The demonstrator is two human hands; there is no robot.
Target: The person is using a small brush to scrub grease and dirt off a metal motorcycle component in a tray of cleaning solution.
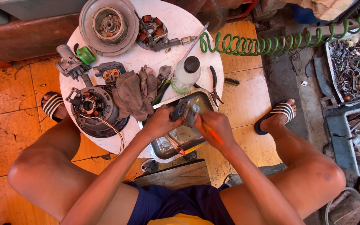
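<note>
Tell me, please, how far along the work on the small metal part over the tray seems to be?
Done: engine parts lie dismantled on the round white table, a large rotor and a stator plate among them. In hand: the left hand holds a small grey metal part over the metal tray, while the right hand works at it with an orange-handled tool. Left: nothing looks reassembled yet.

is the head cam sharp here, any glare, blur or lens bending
Head view: bright, even daylight with soft shadows; mild glare on the white round table and wet metal tray. The left hand, right hand and grey part are slightly soft. Wide-lens bending curves the frame edges, stretching the knees and the green coiled hose.
</note>
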